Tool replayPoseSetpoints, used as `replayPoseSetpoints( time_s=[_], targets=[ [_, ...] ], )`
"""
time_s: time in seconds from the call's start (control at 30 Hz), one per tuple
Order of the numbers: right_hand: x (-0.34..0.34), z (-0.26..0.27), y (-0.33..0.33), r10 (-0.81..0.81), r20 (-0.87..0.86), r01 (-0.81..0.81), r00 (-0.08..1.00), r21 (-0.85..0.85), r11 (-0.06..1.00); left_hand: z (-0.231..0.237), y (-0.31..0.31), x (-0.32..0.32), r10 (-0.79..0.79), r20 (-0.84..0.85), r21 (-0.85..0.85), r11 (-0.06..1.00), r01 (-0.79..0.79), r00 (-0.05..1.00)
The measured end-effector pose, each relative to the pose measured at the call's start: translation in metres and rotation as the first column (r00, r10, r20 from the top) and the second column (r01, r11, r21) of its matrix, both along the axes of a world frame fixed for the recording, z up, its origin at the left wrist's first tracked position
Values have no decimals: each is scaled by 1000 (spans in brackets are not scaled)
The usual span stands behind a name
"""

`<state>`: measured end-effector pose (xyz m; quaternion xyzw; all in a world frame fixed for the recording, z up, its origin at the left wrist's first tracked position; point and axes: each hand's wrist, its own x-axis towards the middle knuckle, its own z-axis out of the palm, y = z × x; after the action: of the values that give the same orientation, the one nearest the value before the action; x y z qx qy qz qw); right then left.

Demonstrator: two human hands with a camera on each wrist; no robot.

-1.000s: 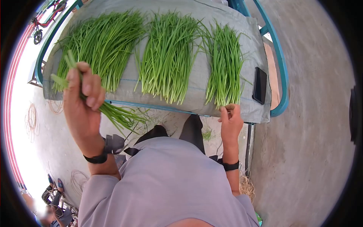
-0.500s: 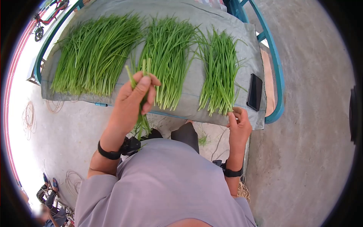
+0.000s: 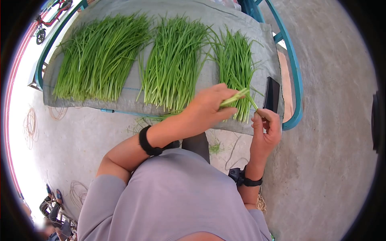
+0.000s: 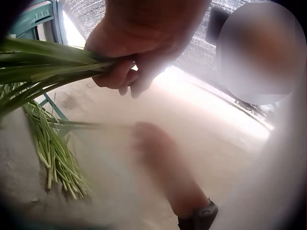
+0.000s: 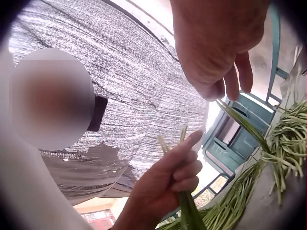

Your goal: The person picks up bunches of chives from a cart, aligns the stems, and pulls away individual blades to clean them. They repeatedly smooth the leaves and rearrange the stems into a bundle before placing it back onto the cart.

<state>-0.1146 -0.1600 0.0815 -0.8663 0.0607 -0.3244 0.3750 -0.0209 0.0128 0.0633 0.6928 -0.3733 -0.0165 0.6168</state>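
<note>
My left hand [image 3: 207,108] grips a small bunch of green stalks [image 3: 233,98], pale ends pointing right, in front of the right pile [image 3: 235,56]. Just right of it, my right hand [image 3: 268,130] pinches a thin stalk between thumb and fingertips; the stalk leans up and left. In the left wrist view, long leaves [image 4: 43,60] trail from my left hand [image 4: 144,38]. The right wrist view has a thin green strand [image 5: 244,122] hanging from the fingertips of my right hand [image 5: 220,43]. A middle pile [image 3: 173,64] and a wider left pile [image 3: 100,60] lie alongside.
A grey sheet [image 3: 130,94] covers the surface under the piles, with a blue-green metal rail [image 3: 295,72] curving round its right end. A black phone [image 3: 271,94] lies right of the right pile. At the lower left, a person [image 3: 60,225] sits near coiled cord [image 3: 78,193].
My left hand has swung from the left side across to the right pile with its bunch. My right hand has lifted slightly away from the pile's stalk ends, now pinching a stalk.
</note>
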Motion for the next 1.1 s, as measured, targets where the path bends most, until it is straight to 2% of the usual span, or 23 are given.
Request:
replayPoseSetpoints(
  time_s=[0.07,0.17,0.27,0.37,0.47,0.57,0.67,0.73,0.83,0.87,0.93,1.03,1.1],
  targets=[
    [2,10,7,78,13,-77,997,-67,995,7,-6,1,-67,-34,28,997,68,997],
    [6,15,16,148,49,-145,988,-47,988,2,-15,0,-111,-95,-65,992,105,989],
    [11,13,21,166,17,-167,986,33,985,-2,-17,3,-92,-80,-36,995,90,993],
    [17,5,23,200,29,-202,979,75,976,-9,-19,4,0,-29,-98,995,-3,1000],
    [18,6,31,174,50,-181,983,345,921,-11,-20,4,54,-66,-115,992,-61,996],
    [20,-6,20,192,-12,-178,981,323,929,-4,-15,4,-92,-376,-156,987,35,922],
    [26,-8,24,221,-70,-175,973,402,898,-12,-19,7,-157,-525,-240,970,32,836],
    [30,-12,28,273,-125,-190,954,451,872,-1,-15,9,-223,-597,-329,944,18,771],
    [33,-26,29,361,-174,-224,916,526,821,3,-8,15,-283,-646,-378,926,25,709],
    [33,-33,26,343,-200,-238,918,416,878,2,-6,16,-296,-655,-381,924,34,695],
    [33,-55,11,299,-246,-261,922,177,949,11,-1,17,-230,-634,-447,888,-107,738],
    [28,-67,-15,158,-261,-163,952,1,987,25,20,23,-137,-612,-534,798,-279,779],
    [20,-64,-31,101,-200,-130,975,-135,982,32,43,29,-84,-603,-582,726,-367,793]
  ],
)
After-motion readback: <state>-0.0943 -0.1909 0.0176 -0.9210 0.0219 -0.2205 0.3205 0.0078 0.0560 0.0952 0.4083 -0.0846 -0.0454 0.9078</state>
